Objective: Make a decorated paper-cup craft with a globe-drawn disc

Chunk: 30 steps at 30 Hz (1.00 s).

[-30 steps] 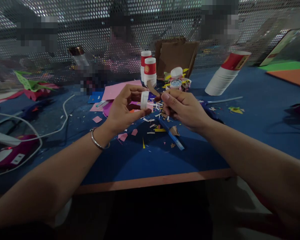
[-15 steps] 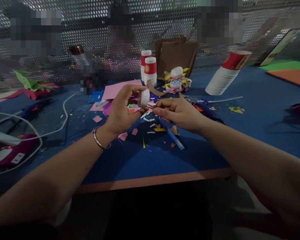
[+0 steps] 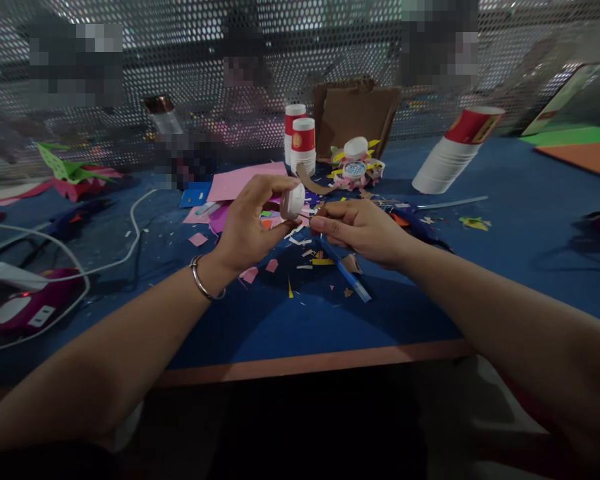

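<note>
My left hand (image 3: 250, 223) pinches a small white round cap (image 3: 293, 201) between thumb and fingers, held up above the blue table (image 3: 280, 320). My right hand (image 3: 363, 230) is closed just right of the cap, its fingertips close to it; whatever it pinches is too small to make out. A blue pen (image 3: 344, 270) lies on the table under my right hand, among several coloured paper scraps (image 3: 305, 257). A metal bangle (image 3: 203, 283) circles my left wrist.
Two stacks of red-and-white paper cups (image 3: 303, 143) and a brown paper bag (image 3: 357, 117) stand behind. A tilted cup stack (image 3: 455, 150) lies at the right. Pink paper (image 3: 240, 180), a white cable (image 3: 130, 240), a glue gun (image 3: 25, 310) and a mesh screen (image 3: 130, 80) surround.
My left hand has turned the white cap so its flat face shows. My right hand has dropped lower and the brown strip it held up is no longer in it.
</note>
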Tool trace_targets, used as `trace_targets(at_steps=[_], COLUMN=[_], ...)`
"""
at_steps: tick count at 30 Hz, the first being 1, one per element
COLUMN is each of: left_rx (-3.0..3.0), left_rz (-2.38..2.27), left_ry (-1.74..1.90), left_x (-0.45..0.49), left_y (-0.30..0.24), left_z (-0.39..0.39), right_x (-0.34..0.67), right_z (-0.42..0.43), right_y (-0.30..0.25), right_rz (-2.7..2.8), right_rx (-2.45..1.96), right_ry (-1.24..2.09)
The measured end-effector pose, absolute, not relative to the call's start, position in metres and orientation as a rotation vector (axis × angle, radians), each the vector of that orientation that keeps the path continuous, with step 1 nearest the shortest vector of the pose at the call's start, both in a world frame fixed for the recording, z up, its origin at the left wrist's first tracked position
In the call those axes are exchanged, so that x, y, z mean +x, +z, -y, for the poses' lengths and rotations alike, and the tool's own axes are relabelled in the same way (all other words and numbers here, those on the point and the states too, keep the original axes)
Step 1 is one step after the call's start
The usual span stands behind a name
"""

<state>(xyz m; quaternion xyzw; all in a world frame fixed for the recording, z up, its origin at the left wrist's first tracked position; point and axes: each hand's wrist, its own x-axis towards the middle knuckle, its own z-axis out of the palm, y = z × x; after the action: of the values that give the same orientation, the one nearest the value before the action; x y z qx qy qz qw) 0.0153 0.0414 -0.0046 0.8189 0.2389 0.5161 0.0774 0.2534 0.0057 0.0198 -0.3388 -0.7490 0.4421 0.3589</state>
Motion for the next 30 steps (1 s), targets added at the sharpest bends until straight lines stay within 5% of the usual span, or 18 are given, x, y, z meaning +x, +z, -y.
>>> trace_targets(at_steps=[16, 30], left_rx=[2.564, 2.509], left_rz=[-0.702, -0.889], left_ry=[1.518, 1.450], left_x=[0.011, 0.013], left_y=[-0.002, 0.005], left_z=[-0.043, -0.030], right_x=[0.253, 0.256], right_z=[-0.003, -0.008], right_y=[0.020, 0.022], right_rz=[1.850, 1.978], right_rx=[-0.850, -0.866], right_ry=[1.312, 1.058])
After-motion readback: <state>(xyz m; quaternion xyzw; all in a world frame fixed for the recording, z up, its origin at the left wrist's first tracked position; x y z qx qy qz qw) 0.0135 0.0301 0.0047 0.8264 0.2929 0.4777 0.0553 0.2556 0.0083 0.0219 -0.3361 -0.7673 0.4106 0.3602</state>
